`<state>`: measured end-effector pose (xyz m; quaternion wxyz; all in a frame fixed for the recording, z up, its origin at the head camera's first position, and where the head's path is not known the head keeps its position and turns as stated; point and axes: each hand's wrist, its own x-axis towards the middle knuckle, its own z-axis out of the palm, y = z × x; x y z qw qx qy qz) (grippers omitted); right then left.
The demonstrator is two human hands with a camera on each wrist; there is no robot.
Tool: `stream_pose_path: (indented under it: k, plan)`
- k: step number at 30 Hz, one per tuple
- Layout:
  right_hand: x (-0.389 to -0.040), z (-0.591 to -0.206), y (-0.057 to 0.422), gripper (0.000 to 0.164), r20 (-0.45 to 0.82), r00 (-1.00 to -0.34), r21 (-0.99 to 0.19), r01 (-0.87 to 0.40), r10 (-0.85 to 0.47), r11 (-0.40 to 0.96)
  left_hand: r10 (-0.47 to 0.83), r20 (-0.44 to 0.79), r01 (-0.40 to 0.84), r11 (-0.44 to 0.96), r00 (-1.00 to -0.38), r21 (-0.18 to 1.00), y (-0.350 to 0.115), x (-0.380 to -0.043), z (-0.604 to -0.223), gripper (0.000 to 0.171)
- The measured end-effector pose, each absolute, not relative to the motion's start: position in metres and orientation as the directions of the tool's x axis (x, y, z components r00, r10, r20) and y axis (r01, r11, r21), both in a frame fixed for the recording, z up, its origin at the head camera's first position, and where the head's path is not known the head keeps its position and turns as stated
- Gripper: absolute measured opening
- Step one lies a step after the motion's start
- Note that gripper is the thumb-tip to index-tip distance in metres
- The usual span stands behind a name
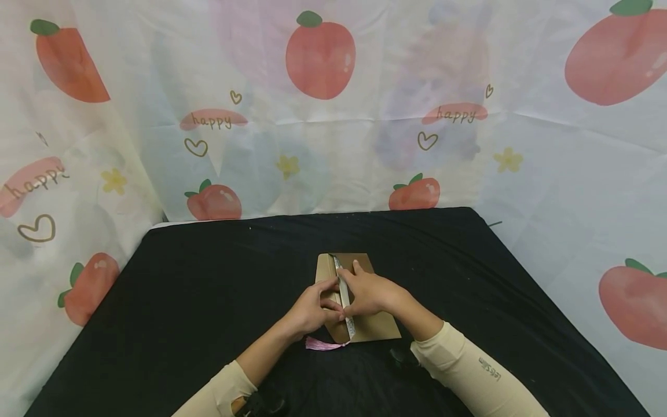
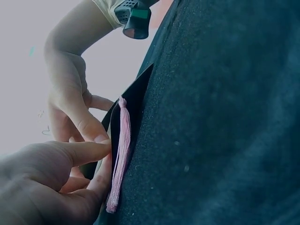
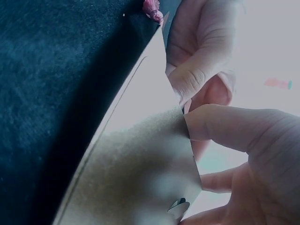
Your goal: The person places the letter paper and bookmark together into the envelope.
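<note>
A brown kraft-paper folder [image 1: 376,329] lies on the black cloth, its panels at an angle along a lengthwise fold. Along that line runs a narrow silver-patterned bookmark [image 1: 350,328] with a pink tassel [image 1: 324,345] hanging off its near end. My left hand [image 1: 307,310] pinches at the bookmark from the left, thumb toward the near end. From the right, my right hand [image 1: 369,291] pinches the same strip with thumb and forefinger, one finger stretched over the brown panel. The right wrist view shows a small cut slot near the panel's lower edge. Fingers partly hide the bookmark's middle.
Black cloth [image 1: 234,272] covers the table under the folder. A white curtain [image 1: 333,145] printed with red fruit rises behind the table and along both sides. Dark wrist-worn devices [image 2: 136,21] sit by the sleeves.
</note>
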<state>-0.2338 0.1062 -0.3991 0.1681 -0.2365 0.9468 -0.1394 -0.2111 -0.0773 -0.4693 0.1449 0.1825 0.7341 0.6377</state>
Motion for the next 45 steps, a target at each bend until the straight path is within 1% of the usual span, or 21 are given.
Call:
stream_pose_path:
  k: [9, 19, 33, 45]
  plan:
    - [-0.2325, -0.3987, 0.1049, 0.096, -0.258, -0.833, -0.322, -0.404, -0.49, 0.856, 0.465, 0.037, 0.113, 0.135, -0.884, 0.984, -0.0775, -0.2123, -0.4699, 0.086]
    - [-0.2299, -0.3979, 0.1046, 0.093, -0.266, -0.829, -0.33, -0.402, -0.492, 0.854, 0.497, 0.026, 0.099, 0.121, -0.867, 0.988, -0.0791, -0.2132, -0.4719, 0.083]
    - [-0.2326, -0.3985, 0.1059, 0.093, -0.26, -0.822, -0.341, -0.413, -0.507, 0.844, 0.435, 0.028, 0.109, 0.161, -0.9, 0.981, -0.0727, -0.2081, -0.4692, 0.084]
    - [-0.232, -0.3981, 0.1044, 0.094, -0.273, -0.823, -0.339, -0.403, -0.499, 0.85, 0.428, 0.037, 0.123, 0.174, -0.903, 0.977, -0.0723, -0.208, -0.4678, 0.086]
